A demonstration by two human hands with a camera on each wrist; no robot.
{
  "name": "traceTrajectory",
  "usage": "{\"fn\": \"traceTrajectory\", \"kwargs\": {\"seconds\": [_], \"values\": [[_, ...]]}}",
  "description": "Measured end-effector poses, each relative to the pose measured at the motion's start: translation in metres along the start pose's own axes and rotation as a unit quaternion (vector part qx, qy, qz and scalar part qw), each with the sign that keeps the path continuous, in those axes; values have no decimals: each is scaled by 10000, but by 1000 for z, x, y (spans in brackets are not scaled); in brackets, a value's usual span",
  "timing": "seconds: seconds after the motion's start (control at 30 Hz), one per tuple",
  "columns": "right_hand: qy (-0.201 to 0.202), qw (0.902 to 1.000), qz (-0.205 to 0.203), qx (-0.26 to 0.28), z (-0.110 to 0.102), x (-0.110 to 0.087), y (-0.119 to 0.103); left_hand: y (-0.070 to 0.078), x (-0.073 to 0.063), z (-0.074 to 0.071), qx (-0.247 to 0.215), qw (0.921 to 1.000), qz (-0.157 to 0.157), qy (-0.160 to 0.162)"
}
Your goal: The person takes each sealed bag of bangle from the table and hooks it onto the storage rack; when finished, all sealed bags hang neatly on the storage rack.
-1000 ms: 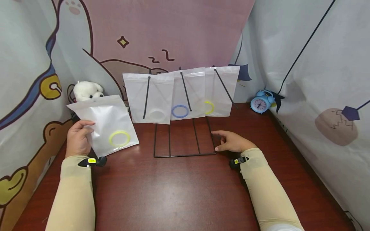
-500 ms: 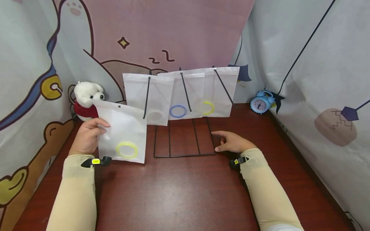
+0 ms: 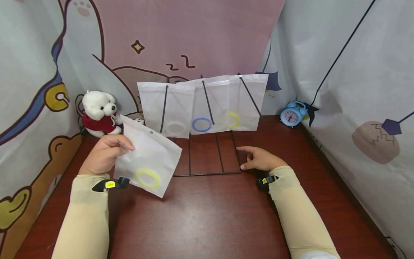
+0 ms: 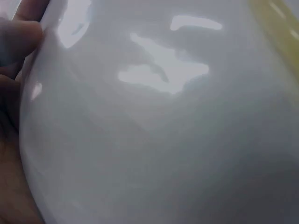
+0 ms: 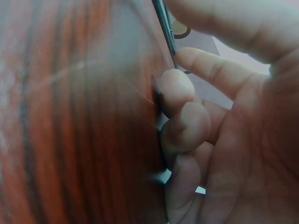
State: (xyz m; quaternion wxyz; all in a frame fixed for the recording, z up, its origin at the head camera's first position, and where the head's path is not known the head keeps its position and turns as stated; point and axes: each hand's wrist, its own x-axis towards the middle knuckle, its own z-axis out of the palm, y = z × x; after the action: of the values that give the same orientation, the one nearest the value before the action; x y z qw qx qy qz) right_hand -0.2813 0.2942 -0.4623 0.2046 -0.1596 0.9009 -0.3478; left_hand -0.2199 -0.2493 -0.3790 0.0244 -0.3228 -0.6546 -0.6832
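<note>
My left hand [image 3: 109, 151] pinches a white zip bag [image 3: 158, 151] by its left edge. The bag is tilted, with a hang hole near its upper edge and a yellow ring [image 3: 147, 178] showing through it. Its glossy side [image 4: 140, 126] fills most of the left wrist view. At the right side of a black wire rack [image 3: 207, 175], my right hand [image 3: 260, 159] touches the frame with index fingertip and thumb, spread apart. The right wrist view shows its other fingers [image 5: 187, 126] bent near the tabletop. Three similar bags hang on the rack's prongs, including one with a blue ring [image 3: 201, 124].
A white toy bear [image 3: 98, 113] in red sits at the back left. A blue alarm clock [image 3: 292, 114] stands at the back right. Printed cloth [image 3: 207, 36] encloses the dark red wooden table [image 3: 207, 219].
My left hand has brought the bag rightward and a little nearer, tilting it clockwise and uncovering the toy bear. The right hand stays in place at the rack.
</note>
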Motion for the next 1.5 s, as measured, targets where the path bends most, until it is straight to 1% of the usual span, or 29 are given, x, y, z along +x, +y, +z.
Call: {"fn": "traceTrajectory", "kwargs": {"seconds": [0.1, 0.2, 0.37, 0.5, 0.77, 0.83, 1.0, 1.13, 1.27, 1.37, 1.5], "values": [[9, 10000, 5, -26, 0, 0, 0, 4, 2, 5, 65, 9997, 96, -202], [21, 10000, 9, -55, 1, 0, -1, 7, 3, 9, 125, 9993, 192, -288], [38, 9999, 30, -96, 1, -1, -3, 7, 4, 15, 158, 9994, 227, -215], [30, 9999, 56, -102, 1, -1, -4, 7, 6, 20, 134, 9996, 184, -137], [40, 9999, 23, -120, 0, -1, -4, 10, 6, 24, 432, 9987, -183, 219], [38, 9999, 18, -113, 0, -1, -4, 10, 7, 25, 457, 9985, -211, 235], [33, 10000, 24, -85, 0, -2, -4, 11, 8, 27, 426, 9988, -168, 181], [55, 9999, 42, -103, 0, -1, -4, 12, 8, 28, 527, 9980, -260, 229], [64, 9999, 37, -110, 0, -2, -4, 11, 8, 31, 935, 9935, -502, 406], [63, 9999, 43, -86, 0, -2, -5, 10, 10, 34, 1343, 9866, -677, 636], [46, 10000, 50, -24, 0, -2, -4, 8, 12, 40, 1696, 9769, -854, 984]]}}
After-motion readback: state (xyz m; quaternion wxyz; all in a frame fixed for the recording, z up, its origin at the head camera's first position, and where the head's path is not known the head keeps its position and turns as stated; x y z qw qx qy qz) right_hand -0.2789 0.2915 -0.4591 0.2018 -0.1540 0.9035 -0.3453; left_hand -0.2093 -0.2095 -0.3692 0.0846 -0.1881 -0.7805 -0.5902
